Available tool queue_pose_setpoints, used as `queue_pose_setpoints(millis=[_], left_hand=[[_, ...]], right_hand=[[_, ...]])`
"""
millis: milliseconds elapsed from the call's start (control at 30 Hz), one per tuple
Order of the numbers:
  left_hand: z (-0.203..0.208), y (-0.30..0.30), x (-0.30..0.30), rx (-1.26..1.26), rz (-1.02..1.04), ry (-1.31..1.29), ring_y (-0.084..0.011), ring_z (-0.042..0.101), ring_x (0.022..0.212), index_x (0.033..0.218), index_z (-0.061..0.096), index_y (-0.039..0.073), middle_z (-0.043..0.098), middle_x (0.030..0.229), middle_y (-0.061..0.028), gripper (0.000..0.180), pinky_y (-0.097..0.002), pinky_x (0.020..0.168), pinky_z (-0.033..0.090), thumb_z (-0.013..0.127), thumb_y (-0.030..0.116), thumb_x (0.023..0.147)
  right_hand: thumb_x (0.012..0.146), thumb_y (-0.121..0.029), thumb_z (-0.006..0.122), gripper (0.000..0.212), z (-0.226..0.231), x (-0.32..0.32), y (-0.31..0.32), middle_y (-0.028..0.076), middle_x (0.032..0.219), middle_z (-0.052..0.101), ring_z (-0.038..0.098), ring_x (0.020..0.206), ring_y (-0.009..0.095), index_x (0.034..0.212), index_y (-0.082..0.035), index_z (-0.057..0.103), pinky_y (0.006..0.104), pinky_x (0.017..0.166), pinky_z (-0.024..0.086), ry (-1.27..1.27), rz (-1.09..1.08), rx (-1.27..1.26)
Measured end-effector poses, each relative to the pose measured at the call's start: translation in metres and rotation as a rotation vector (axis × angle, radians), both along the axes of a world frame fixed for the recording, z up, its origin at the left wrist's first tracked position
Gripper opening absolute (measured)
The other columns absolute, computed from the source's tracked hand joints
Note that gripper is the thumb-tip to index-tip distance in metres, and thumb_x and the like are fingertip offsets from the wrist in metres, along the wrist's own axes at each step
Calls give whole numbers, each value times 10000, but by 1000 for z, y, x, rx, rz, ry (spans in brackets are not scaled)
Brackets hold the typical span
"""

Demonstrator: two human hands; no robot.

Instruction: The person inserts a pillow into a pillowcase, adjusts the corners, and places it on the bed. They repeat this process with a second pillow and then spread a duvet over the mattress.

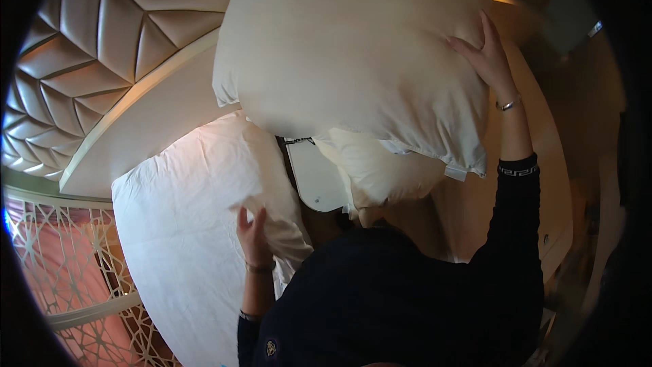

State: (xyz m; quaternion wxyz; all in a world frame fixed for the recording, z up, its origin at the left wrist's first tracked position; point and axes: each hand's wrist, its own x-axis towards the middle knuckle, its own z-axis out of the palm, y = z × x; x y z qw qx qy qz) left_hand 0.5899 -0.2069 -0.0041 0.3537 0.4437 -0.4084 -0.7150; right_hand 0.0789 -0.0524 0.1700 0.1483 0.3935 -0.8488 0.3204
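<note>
A large white pillow (353,41) fills the top middle, lying over a second, cream pillow (387,170) that shows below its near edge. My right hand (485,61) lies against the large pillow's right side, thumb and fingers spread. To the left, my left hand (255,238) is over the white bed sheet (197,177), with nothing in it and its fingers apart. Whether it touches the sheet I cannot tell. Between bed and pillows, part of a white cabinet top (314,177) with a rounded corner shows.
A padded, quilted headboard (136,20) curves along the upper left. At the far left stands a pale lattice screen (75,272) with pink cloth behind it. A brown wooden surface (540,143) runs down the right, beside my right arm.
</note>
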Motion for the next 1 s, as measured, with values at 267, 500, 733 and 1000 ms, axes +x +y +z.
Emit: queue_pose_setpoints(millis=[267, 500, 733, 1000], left_hand=[[-31, -139, -127, 416, -320, 221, -257, 586, 1072, 1373, 413, 38, 535, 1267, -129, 776, -373, 875, 509, 573, 602, 864], [-47, -201, -216, 147, -213, 391, -238, 579, 1090, 1287, 506, 33, 574, 1244, -108, 489, -375, 913, 493, 575, 338, 911], [90, -184, -205, -207, -361, 480, -187, 659, 833, 1066, 608, -19, 671, 968, -105, 240, -306, 720, 535, 516, 134, 904], [128, -125, -280, -460, -351, 415, -123, 618, 832, 989, 663, -2, 677, 941, -47, 163, -266, 720, 487, 660, 101, 863]], right_hand=[[783, -316, 789, 712, -53, -9, 23, 89, 1118, 605, 577, 995, 136, 1276, 42, 421, 259, 857, 478, -664, 92, -418], [851, -341, 722, 380, -42, 7, 17, 44, 846, 683, 612, 766, 104, 959, 22, 693, 260, 690, 491, -548, -94, -435], [892, -307, 678, 440, 27, -47, -28, 35, 1046, 659, 611, 916, 131, 1217, -24, 589, 263, 755, 480, -71, 238, -732], [880, -296, 689, 524, 22, -136, -39, 44, 1149, 606, 582, 1006, 157, 1299, -42, 504, 288, 827, 465, -274, -28, -585]])
